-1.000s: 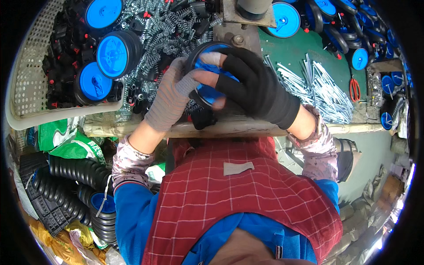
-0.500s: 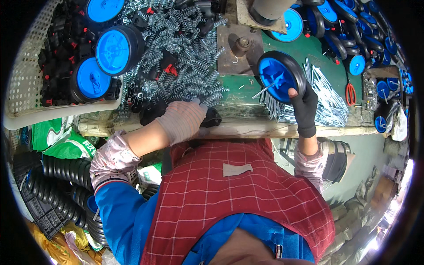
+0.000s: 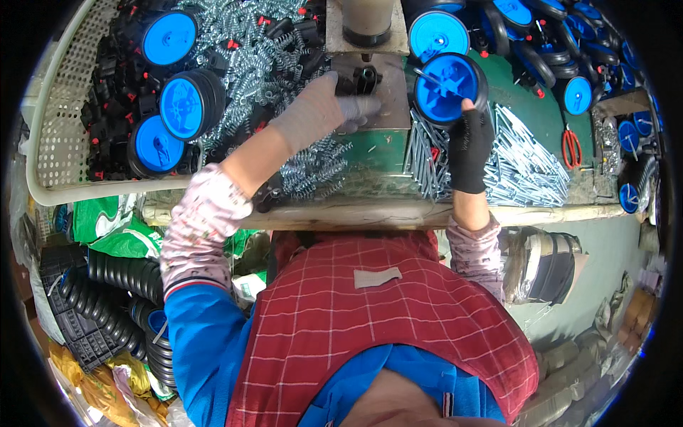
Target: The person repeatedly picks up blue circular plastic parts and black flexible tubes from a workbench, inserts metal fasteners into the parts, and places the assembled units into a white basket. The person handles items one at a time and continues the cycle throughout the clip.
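My left hand, in a pale grey glove, reaches over the springs to the press. Its fingers are closed on a black plastic part that sits on the metal base plate. In a black glove with bare fingertips, my right hand grips a blue wheel with a black tyre by its near edge. The wheel is tilted so its ribbed blue side shows. A thin metal pin stands out from its hub toward the black part. Right above the plate is the press's round ram.
Coil springs are heaped left of the press, beside a white perforated crate of black parts and several wheels. Loose metal pins lie right of my right hand. Red-handled scissors lie further right, with piled wheels behind.
My left hand has moved from the bench's front edge forward and right to the plate, where a black part now sits. My right hand has raised the wheel forward and turned it, its pin now toward the press.
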Available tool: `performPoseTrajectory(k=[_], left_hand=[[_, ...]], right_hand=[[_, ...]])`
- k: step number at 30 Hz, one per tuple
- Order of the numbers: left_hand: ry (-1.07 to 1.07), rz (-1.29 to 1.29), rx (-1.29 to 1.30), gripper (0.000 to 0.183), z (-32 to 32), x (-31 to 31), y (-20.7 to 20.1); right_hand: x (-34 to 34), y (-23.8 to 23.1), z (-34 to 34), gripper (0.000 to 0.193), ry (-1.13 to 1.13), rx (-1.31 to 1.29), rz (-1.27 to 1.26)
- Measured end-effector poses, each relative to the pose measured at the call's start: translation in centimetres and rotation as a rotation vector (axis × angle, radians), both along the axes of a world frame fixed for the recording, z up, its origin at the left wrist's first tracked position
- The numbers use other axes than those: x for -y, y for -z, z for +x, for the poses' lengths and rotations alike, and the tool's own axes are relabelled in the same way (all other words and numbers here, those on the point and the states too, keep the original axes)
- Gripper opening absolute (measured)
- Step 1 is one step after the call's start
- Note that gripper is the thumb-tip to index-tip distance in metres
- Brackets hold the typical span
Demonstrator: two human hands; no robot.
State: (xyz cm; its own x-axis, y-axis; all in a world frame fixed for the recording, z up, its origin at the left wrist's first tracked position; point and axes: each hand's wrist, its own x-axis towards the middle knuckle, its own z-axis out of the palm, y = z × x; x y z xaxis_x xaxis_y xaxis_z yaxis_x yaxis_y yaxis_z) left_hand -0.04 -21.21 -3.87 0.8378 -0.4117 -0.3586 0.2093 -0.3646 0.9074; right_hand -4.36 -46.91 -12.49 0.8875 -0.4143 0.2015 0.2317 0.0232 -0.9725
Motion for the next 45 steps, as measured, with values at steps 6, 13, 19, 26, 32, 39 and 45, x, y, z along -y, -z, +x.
performPoseTrajectory(k=[6, 13, 19, 26, 32, 39, 45], left_hand=[[-0.192, -0.247, -0.229, 0.047, 1.6, 1.5, 1.9], [-0.195, -0.292, -0.161, 0.052, 1.5, 1.4, 1.9], [0.059, -0.011, -0.01, 0.059, 0.0, -1.6, 0.6], [-0.453, 0.735, 1.105, 0.047, -5.5, -13.7, 0.2], [-0.442, 1.224, 1.225, 0.039, -3.5, -19.6, 3.7], [-0.547, 1.054, 1.253, 0.035, -0.8, -19.8, 3.4], [-0.627, 0.544, 1.288, 0.041, -3.4, -14.2, -0.4]], right_hand=[[-2.8, -0.8, 0.4, 0.041, 0.036, 0.009, -0.042], [-7.5, -2.5, -0.1, 0.059, -0.067, 0.024, -0.146], [-9.3, -3.1, 0.9, 0.07, -0.103, 0.132, -0.38], [-1.8, -5.4, 5.9, 0.045, -0.213, 0.018, -0.713], [11.8, -11.2, 13.0, 0.032, -0.219, 0.038, -0.566], [8.4, -4.3, 7.2, 0.017, -0.639, -0.224, -0.818], [5.2, 1.6, 4.4, 0.024, -0.294, -0.168, -1.458]])
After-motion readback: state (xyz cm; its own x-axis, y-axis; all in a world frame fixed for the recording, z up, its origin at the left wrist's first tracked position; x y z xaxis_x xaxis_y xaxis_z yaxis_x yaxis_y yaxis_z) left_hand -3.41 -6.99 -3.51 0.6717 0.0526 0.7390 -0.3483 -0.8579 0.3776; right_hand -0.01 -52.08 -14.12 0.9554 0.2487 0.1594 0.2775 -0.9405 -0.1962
